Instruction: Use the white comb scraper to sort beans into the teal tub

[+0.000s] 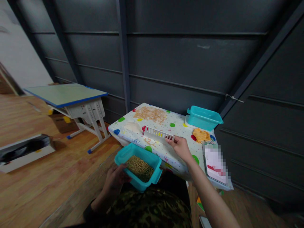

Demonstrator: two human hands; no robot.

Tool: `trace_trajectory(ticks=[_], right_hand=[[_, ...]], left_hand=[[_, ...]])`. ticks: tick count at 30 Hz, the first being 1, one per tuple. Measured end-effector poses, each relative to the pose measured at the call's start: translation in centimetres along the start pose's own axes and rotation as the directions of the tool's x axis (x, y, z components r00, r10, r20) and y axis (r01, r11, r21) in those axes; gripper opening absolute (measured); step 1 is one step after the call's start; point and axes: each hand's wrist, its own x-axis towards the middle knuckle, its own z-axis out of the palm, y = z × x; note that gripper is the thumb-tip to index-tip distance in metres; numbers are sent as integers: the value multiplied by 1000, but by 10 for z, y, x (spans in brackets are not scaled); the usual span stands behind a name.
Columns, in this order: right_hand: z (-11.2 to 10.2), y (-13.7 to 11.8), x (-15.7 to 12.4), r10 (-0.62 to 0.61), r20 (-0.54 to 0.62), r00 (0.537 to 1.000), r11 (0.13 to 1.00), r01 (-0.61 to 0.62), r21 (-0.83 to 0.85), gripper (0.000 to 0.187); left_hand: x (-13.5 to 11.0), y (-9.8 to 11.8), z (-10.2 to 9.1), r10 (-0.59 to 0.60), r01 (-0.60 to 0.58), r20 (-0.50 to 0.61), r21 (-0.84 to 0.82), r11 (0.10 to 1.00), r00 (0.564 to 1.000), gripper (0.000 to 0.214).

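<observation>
My left hand [117, 177] grips the near left rim of a teal plastic tub [152, 155], held at the table's front edge over my lap. Dried soybeans [140, 167] lie in the tub. Between the fingers of my right hand [178, 146] is one end of a white slotted plastic strip [156, 134], which stands on its long edge on the tabletop. A few loose beans [150, 142] lie just in front of the strip. Farther back a wide patch of beans [152, 114] is spread on the cloth, with a pale heap [132, 127] at the left.
The table has a white spotted cloth [177, 119]. At its back right stand another teal tub [205, 117] and a crumpled orange cloth [201, 135]. A clipboard with paper [215, 164] lies at the right edge. A school desk [68, 95] stands left, near an open box [28, 152].
</observation>
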Motion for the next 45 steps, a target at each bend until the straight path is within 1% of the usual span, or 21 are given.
trace_trajectory(ticks=[3, 7, 9, 12, 15, 18, 20, 21, 23, 24, 25, 27, 30, 32, 35, 41, 43, 45], right_hand=[[-8, -4, -9, -2, -46, 999, 999, 0, -38, 47], [-25, -8, -35, 20, -188, 982, 987, -49, -152, 44], [-31, -11, -50, 45, -238, 970, 981, -88, -172, 43], [-32, -15, -67, 66, -267, 962, 981, -111, -158, 42], [-28, -16, -76, 105, -307, 946, 983, -146, -115, 42], [-25, -11, -81, 195, -402, 895, 977, -214, -2, 45], [-24, -5, -83, 266, -449, 853, 963, -251, 94, 57], [-23, -2, -85, 296, -469, 832, 955, -268, 126, 68], [-21, 4, -88, 331, -508, 795, 943, -304, 137, 93], [-20, 6, -90, 337, -525, 782, 939, -319, 128, 101], [-18, 8, -91, 339, -535, 774, 937, -327, 120, 103], [-14, 10, -92, 340, -523, 781, 938, -322, 129, 97], [-10, 10, -90, 339, -473, 813, 941, -285, 184, 83], [-8, 9, -89, 346, -445, 826, 937, -278, 211, 79], [-6, 7, -90, 361, -409, 838, 929, -284, 238, 80], [-2, -7, -103, 386, -319, 866, 912, -305, 275, 83], [-1, -10, -105, 388, -317, 866, 907, -298, 297, 83], [-1, -11, -104, 378, -353, 856, 909, -272, 315, 82]], left_hand=[[7, -7, -4, -3, 3, 0, -3, 1000, 1000, 42], [11, -13, -8, -40, 40, 25, 4, 999, 999, 41], [10, -14, -7, -42, 43, 38, -1, 999, 998, 42], [6, -14, -5, -33, 33, 62, -14, 999, 998, 41], [1, -12, -2, -34, 36, 68, -18, 999, 997, 42], [-2, -9, 0, -40, 40, 57, -6, 999, 998, 44], [-3, -8, 1, -41, 41, 64, -7, 999, 997, 45], [-3, -8, 0, -40, 41, 73, -11, 999, 997, 44], [-2, -8, -1, -35, 36, 89, -12, 999, 995, 42], [-2, -9, -1, -34, 35, 90, -6, 999, 995, 40], [-1, -9, -2, -33, 33, 87, -1, 999, 996, 38], [0, -9, -4, -34, 33, 77, 13, 999, 996, 35], [1, -8, -5, -16, 15, 55, 15, 1000, 998, 34], [0, -6, -5, 4, -4, 47, 8, 1000, 999, 33], [-1, -5, -4, 9, -9, 44, -1, 1000, 999, 33], [-3, -4, -3, 10, -11, 55, 14, 1000, 998, 36], [-3, -4, -3, 16, -17, 58, 15, 1000, 998, 36], [-3, -3, -3, 12, -13, 59, 10, 1000, 998, 37]])
